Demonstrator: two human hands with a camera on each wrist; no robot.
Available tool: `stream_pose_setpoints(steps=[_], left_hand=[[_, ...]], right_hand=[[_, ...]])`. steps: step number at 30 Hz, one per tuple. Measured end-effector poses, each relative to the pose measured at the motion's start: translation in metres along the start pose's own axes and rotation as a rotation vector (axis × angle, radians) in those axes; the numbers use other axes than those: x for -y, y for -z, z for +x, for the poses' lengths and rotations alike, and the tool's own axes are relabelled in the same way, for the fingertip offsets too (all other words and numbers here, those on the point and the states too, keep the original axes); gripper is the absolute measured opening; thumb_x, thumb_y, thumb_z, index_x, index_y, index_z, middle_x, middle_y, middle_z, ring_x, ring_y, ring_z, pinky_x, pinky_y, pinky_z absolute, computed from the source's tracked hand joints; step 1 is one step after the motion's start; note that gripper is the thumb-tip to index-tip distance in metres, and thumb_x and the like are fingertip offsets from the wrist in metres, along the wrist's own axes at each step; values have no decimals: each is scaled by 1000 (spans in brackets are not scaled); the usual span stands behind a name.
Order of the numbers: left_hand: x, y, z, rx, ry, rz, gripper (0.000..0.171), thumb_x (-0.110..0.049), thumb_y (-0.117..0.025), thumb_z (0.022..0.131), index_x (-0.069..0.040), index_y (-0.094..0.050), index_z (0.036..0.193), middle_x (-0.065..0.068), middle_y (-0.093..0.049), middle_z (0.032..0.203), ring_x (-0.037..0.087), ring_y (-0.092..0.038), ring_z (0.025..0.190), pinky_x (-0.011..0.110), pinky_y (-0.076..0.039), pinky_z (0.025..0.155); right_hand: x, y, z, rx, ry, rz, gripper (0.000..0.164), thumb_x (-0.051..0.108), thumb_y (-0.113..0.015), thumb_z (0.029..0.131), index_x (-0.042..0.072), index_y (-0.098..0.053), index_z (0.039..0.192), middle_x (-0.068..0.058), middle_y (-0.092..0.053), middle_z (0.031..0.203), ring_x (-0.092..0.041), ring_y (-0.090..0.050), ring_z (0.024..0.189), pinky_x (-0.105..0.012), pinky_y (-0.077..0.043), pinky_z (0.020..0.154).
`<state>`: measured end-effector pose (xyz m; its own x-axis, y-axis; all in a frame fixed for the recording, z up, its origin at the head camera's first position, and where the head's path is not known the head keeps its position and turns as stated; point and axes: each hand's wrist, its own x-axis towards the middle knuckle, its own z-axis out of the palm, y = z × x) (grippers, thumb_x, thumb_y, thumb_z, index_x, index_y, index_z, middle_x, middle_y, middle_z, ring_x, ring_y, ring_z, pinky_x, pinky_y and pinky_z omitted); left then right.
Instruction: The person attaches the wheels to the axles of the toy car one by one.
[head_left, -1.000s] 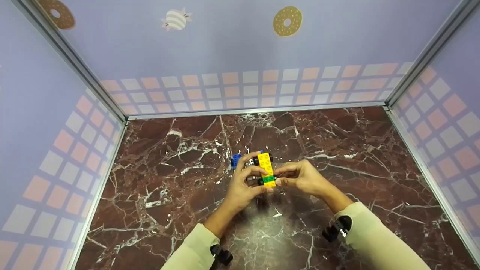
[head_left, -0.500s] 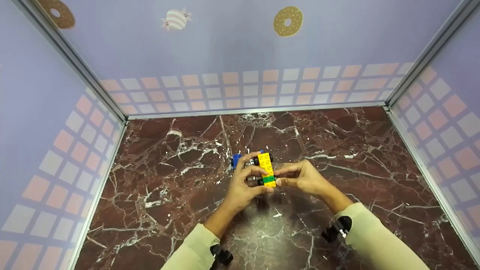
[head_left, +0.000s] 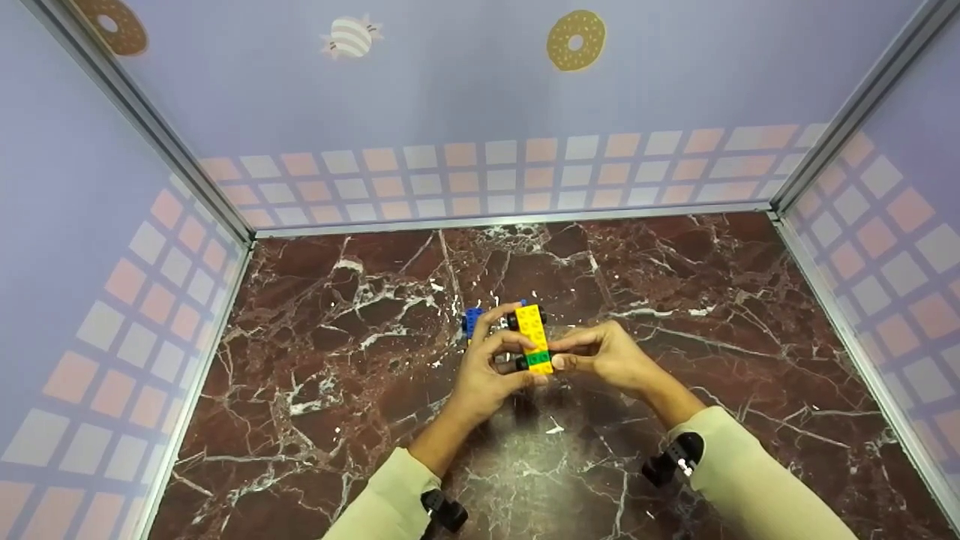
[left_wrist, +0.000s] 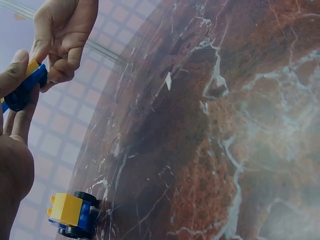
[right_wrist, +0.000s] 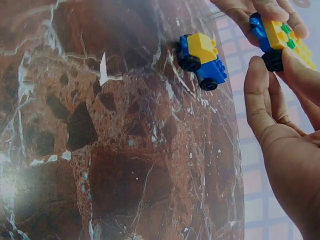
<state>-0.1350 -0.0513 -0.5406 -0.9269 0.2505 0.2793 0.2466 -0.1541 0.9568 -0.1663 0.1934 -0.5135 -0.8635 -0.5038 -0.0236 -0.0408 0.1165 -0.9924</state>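
My left hand (head_left: pixel 480 379) grips a toy car of building bricks (head_left: pixel 532 326), holding it above the table with its studded yellow top and green strip facing up. Black wheels and a blue base show on it in the right wrist view. From the other side my right hand (head_left: pixel 622 358) pinches the car by the wheel (right_wrist: pixel 272 61) close to the green strip. A second brick car, blue with a yellow block (right_wrist: pixel 201 47), stands on its wheels on the table; in the head view its blue part (head_left: pixel 472 319) is partly hidden behind my left hand.
The dark red marble-patterned table (head_left: pixel 337 420) is enclosed by lilac walls (head_left: pixel 465 90) with printed squares along the bottom. Metal rails (head_left: pixel 517 219) run along the table's edges. A small white mark (head_left: pixel 555 430) shows on the table in front of my hands.
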Motion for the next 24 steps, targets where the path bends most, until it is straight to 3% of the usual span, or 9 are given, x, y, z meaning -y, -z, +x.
stream_pose_setpoints(steps=[4,10,15,24], left_hand=[[-2,0,0,7,-9,4,41,5,-96,76,3,-72,110,18,-30,174,24,-74,112,45,-72,90],[-2,0,0,3,13,-10,42,5,-96,76,4,-71,110,11,-32,174,23,-75,114,45,-71,92],[-1,-1,0,14,10,-8,43,4,-96,76,3,-71,111,13,-31,175,24,-74,113,45,-72,90],[1,1,1,31,32,-43,44,8,-95,77,5,-69,113,7,-32,175,25,-72,113,48,-71,92]], right_hand=[[0,0,0,13,24,-20,28,-8,-77,96,-16,-74,123,-37,-76,120,-9,-80,94,-30,-71,86],[-1,2,-1,17,33,-49,29,-4,-80,96,-14,-76,123,-29,-79,119,-11,-80,97,-27,-70,86],[0,3,-2,18,27,-23,30,-3,-81,96,-14,-76,123,-33,-78,121,-14,-80,99,-28,-70,87],[2,3,-5,21,-58,-35,30,1,-80,97,-11,-76,125,-34,-76,123,-14,-80,92,-33,-71,86]])
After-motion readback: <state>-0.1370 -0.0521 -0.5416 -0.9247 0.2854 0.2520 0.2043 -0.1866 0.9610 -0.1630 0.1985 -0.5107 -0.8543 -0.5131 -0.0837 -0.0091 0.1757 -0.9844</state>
